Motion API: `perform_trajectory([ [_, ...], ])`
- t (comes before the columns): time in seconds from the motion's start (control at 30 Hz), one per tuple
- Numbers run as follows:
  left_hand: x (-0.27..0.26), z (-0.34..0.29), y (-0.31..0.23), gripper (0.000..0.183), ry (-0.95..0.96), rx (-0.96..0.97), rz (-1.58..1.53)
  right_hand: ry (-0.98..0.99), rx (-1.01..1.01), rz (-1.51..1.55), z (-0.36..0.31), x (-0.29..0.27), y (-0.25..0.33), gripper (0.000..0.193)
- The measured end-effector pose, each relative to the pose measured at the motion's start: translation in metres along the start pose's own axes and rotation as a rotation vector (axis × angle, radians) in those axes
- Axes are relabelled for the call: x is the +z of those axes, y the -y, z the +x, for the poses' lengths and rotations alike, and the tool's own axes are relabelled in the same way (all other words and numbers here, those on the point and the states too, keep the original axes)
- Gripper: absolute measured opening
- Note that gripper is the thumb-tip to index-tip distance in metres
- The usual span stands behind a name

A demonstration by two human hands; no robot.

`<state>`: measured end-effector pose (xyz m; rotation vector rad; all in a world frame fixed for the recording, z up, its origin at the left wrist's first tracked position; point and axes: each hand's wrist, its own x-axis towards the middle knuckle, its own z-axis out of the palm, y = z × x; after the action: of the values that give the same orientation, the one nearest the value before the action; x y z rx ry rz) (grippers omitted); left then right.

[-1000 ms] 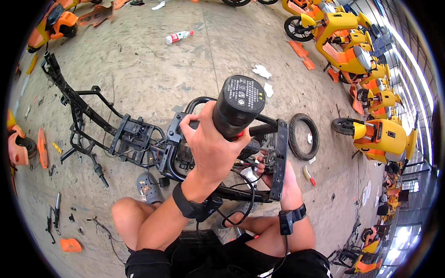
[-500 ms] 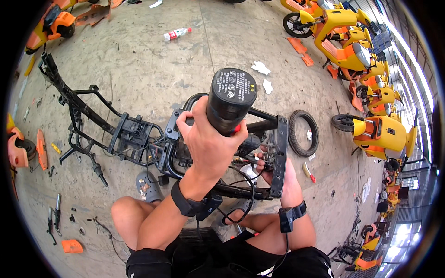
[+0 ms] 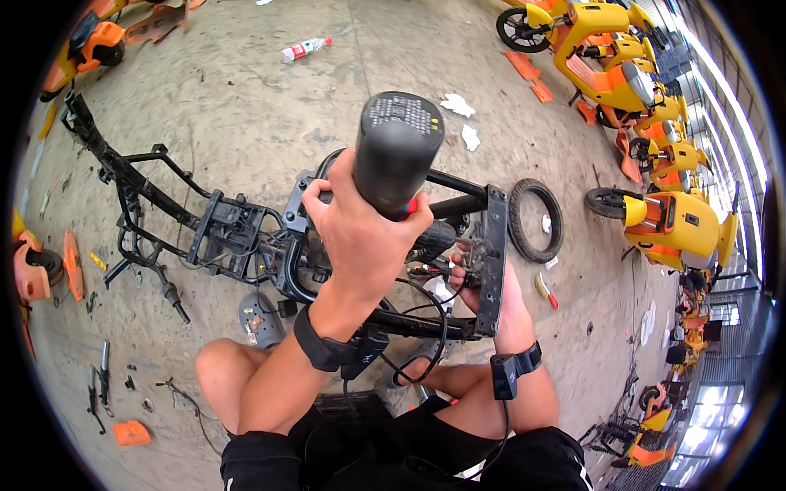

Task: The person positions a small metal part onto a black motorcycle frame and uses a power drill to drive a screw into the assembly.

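A black cordless power tool (image 3: 397, 159) with a red trigger or switch is gripped in my left hand (image 3: 363, 237). Its battery end points up toward me, and its nose reaches down to the rear of a black scooter frame (image 3: 490, 299). Behind the frame's end plate, my right hand (image 3: 470, 299) curls its fingers around a small metal part (image 3: 473, 255); the plate hides some of that hand. Loose wires and a black cable loop (image 3: 446, 327) hang beneath the tool. Whether the tool's tip touches a fastener is hidden.
A loose tyre (image 3: 515, 229) lies right of the frame, near a red-and-yellow-handled tool (image 3: 547, 292). Yellow scooters (image 3: 679, 229) line the right side. A plastic bottle (image 3: 307, 50), white scraps (image 3: 458, 105) and orange panels (image 3: 74, 262) lie on the concrete floor.
The tool's battery end and my left hand have shifted slightly up and left in view. The frame and floor items also sit a little higher. Both grips stay the same.
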<state>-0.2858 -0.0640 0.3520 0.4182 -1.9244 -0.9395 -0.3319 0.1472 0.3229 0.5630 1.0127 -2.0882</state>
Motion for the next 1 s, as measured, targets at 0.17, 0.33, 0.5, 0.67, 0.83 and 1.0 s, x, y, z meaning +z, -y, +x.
perform_trajectory([
  [0.17, 0.000, -0.002, 0.000, 0.068, 0.006, -0.028, 0.030, 0.010, -0.003, 0.002, 0.002, -0.005, -0.002, 0.034],
  [0.33, 0.000, -0.003, -0.002, 0.066, -0.031, -0.004, 0.050, -0.010, -0.029, -0.018, 0.002, -0.003, -0.004, 0.035],
  [0.5, 0.001, -0.003, -0.002, 0.064, -0.042, 0.003, 0.063, 0.006, -0.024, -0.018, 0.006, -0.006, -0.004, 0.035],
  [0.67, 0.002, 0.000, -0.005, 0.063, -0.043, -0.043, 0.007, 0.040, -0.028, 0.031, 0.005, -0.007, -0.002, 0.034],
  [0.83, 0.001, -0.005, -0.007, 0.066, -0.027, -0.143, -0.016, -0.029, -0.040, 0.065, 0.008, -0.010, -0.011, 0.037],
  [1.0, 0.001, -0.002, -0.009, 0.058, 0.020, -0.218, -0.065, -0.003, -0.031, 0.021, 0.012, -0.017, -0.011, 0.042],
])
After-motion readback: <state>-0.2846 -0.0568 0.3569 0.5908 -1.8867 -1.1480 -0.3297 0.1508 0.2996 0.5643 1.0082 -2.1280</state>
